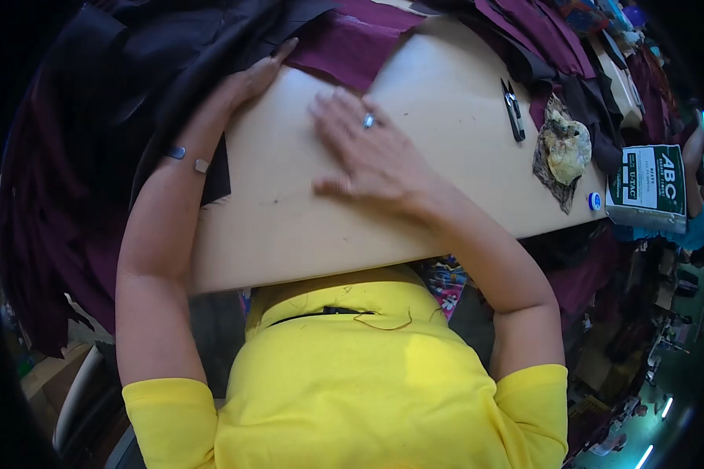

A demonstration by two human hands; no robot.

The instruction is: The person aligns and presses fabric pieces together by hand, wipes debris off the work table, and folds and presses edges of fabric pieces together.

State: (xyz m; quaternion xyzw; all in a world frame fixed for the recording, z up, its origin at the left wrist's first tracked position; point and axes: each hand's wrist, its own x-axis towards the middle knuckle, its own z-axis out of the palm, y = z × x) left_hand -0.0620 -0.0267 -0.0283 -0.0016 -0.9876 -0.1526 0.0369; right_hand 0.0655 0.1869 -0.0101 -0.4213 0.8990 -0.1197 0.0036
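My right hand (368,148) is spread over the bare pale tabletop (289,234), fingers apart and slightly blurred; a ring shows on one finger. It holds nothing. Just beyond its fingertips lies a piece of maroon fabric (352,47). My left hand (260,80) rests against the edge of a large black fabric (164,62), with its visible fingers stretched toward the maroon piece. Part of that hand is hidden by the black cloth.
Thread snips (513,111), a crumpled patterned cloth with a pale lump (567,152) and a small blue-and-white cap (594,201) lie at the right. An ABC-labelled container (651,187) stands at the table's edge, near another person's hand (693,148). More maroon fabric (62,203) hangs left.
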